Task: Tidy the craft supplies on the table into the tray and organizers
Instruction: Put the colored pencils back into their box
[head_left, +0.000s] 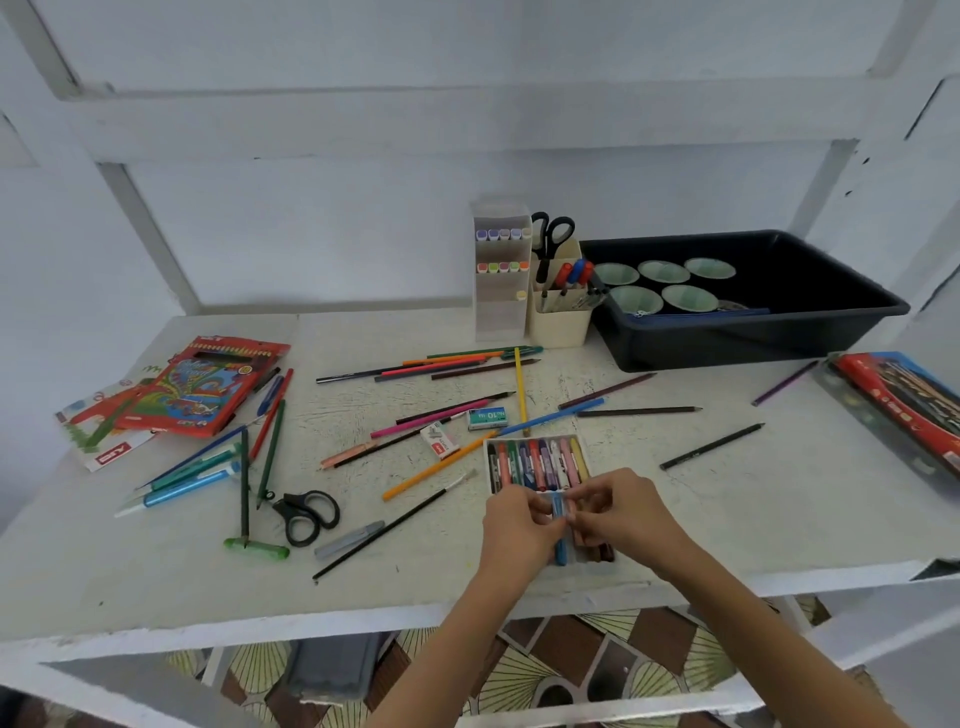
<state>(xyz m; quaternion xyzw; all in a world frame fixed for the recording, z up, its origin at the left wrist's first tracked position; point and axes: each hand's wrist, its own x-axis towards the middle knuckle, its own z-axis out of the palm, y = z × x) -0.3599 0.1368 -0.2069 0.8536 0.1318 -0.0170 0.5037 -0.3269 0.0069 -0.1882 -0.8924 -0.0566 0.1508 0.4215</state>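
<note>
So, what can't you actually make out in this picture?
Head view:
Near end of the crayon box: hidden by the left hand and right hand, whose fingers pinch a blue crayon.
Floor of the black tray nearest us: hidden by its front wall.
The red box at right: cut off by the picture's edge.
Print on the small teal box: too small, blurred.

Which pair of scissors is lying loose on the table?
The black pair near the front left; the other pair stands handles-up in the cream organizer.

A patterned floor (524, 675) below, white wall (311, 234) behind.
</note>
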